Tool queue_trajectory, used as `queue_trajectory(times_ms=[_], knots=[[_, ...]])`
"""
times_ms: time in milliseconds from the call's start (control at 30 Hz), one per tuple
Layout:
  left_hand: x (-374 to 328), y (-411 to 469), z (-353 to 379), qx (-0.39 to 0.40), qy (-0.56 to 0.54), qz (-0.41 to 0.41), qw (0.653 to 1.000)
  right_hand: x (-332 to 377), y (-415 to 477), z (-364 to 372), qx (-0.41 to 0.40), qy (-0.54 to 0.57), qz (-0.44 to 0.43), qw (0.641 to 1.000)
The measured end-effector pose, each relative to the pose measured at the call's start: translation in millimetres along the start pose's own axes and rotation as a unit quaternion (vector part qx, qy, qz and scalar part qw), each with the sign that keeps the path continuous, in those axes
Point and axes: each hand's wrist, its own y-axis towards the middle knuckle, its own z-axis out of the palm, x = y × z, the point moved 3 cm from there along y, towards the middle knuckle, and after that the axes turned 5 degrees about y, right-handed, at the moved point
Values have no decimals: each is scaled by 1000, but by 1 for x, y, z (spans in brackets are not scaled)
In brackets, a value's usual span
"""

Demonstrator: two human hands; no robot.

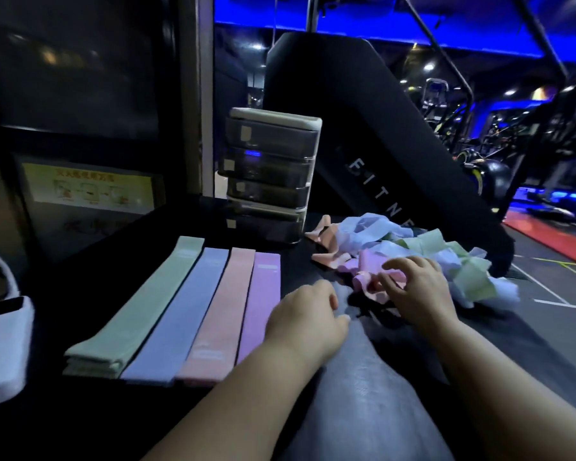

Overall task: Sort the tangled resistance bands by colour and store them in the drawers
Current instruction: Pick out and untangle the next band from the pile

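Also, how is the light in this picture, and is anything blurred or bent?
Head view: dim, with strong blue light behind; a pale glare lies on the dark surface near the camera; the text on the yellow poster is too soft to read; the wide lens seems to tilt the drawers.

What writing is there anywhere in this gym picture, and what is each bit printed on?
"FITNE": white letters running down the slanted black machine panel, cut off by the tangled bands.
Yellow sign, left: red characters, too blurred to read.
Small labels on the drawer unit: nothing legible.
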Motion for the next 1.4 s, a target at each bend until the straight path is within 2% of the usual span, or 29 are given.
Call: queue_trajectory(times_ms=[267, 400, 500, 633, 733, 900, 1000, 1133, 1233, 1300, 1400], knots=[[-49, 58, 42, 18, -54, -43, 997, -43, 5, -6, -11, 38, 83, 996], [-59, 89, 50, -10, -45, -71, 996, -60, 15, -1, 11, 78, 119, 990], [-63, 108, 63, -11, -81, -76, 994, -66, 19, 4, 51, 99, 138, 984], [-61, 127, 81, -20, -69, -82, 994, -64, 20, 7, 75, 124, 148, 978], [-59, 135, 90, -22, -50, -69, 996, -65, 21, 4, 68, 113, 157, 979], [-59, 136, 81, -92, -49, -75, 992, -60, 21, -7, 40, 114, 149, 981], [-65, 137, 73, -82, -53, -68, 993, -58, 23, -10, 24, 153, 131, 979], [-72, 141, 64, -76, -167, -36, 982, -55, 24, -15, 0, 216, 115, 970], [-75, 139, 52, -92, -285, -12, 954, -50, 24, -25, -19, 273, 97, 957], [-76, 127, 45, -72, -345, -4, 936, -48, 23, -28, -22, 298, 92, 950], [-68, 102, 46, -43, -413, -38, 909, -43, 21, -30, -17, 319, 81, 944]])
